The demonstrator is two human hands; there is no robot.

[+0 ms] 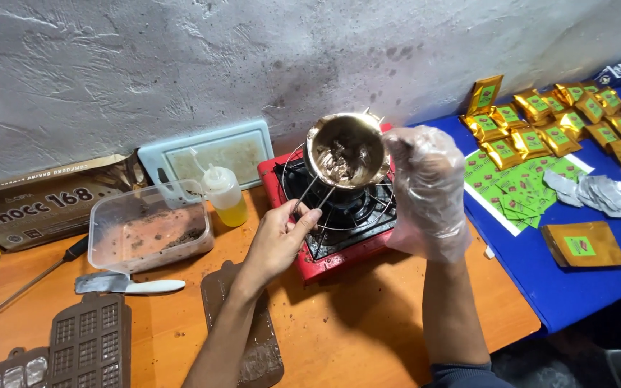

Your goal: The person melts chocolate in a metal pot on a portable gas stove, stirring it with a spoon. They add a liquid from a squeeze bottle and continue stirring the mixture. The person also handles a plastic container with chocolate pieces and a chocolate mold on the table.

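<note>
My left hand [279, 237], bare, pinches the thin metal handles of a utensil [315, 194] that reaches into a small metal pot [346, 149] coated with melted brown chocolate. My right hand [429, 188], in a loose clear plastic glove, grips the pot's right side and holds it tilted toward me above a red portable gas stove [339, 215] with a wire ring on its burner. A brown bar mould [249, 338] with some chocolate in it lies on the wooden table under my left forearm.
A clear plastic tub [149, 228], an oil squeeze bottle [224, 194], a spatula [127, 285], a white cutting board [210, 147] and a chocolate box [44, 205] sit left. More moulds [88, 341] lie front left. Gold packets [555, 118], green labels [515, 188] and foil [594, 192] cover the blue surface at right.
</note>
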